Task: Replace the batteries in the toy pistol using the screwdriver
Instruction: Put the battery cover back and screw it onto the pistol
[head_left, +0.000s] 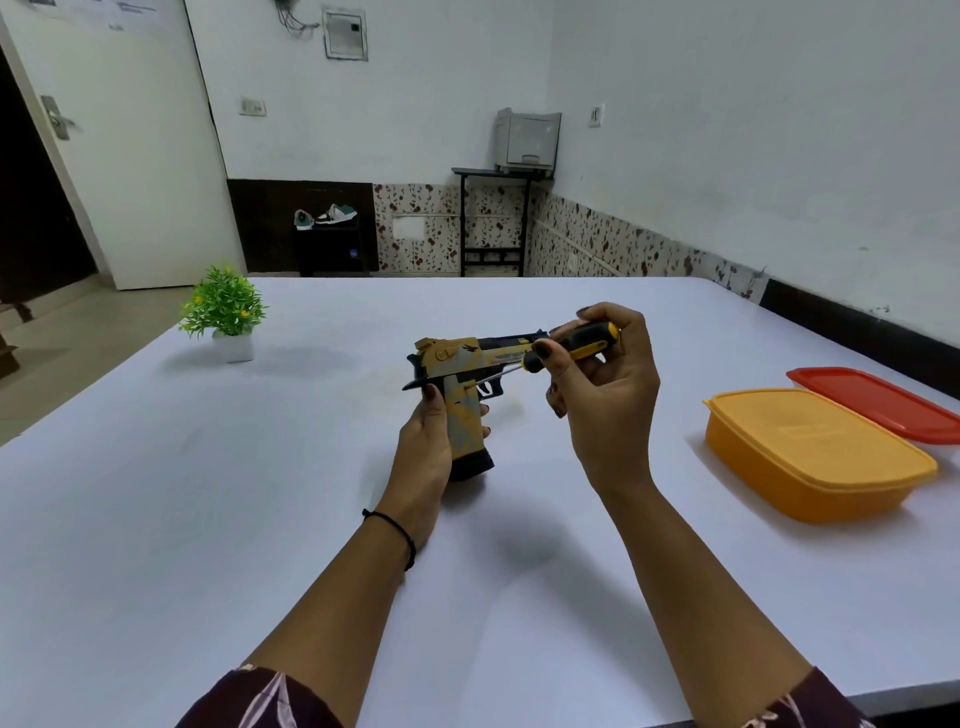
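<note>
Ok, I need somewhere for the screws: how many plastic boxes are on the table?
2: the orange box near the right edge, the red box just behind it, partly cropped.

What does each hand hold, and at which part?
The left hand grips the toy pistol by its grip; the right hand holds the screwdriver by its handle.

We hold the toy pistol (460, 410) over the middle of the table (260, 493), our left hand (423, 457) below at its grip; our right hand (602, 410) holds the screwdriver (587, 340) just right of it; a potted plant (226, 312) stands far left; at right, the far container (878, 402) lies just behind the near container (815, 452).
</note>
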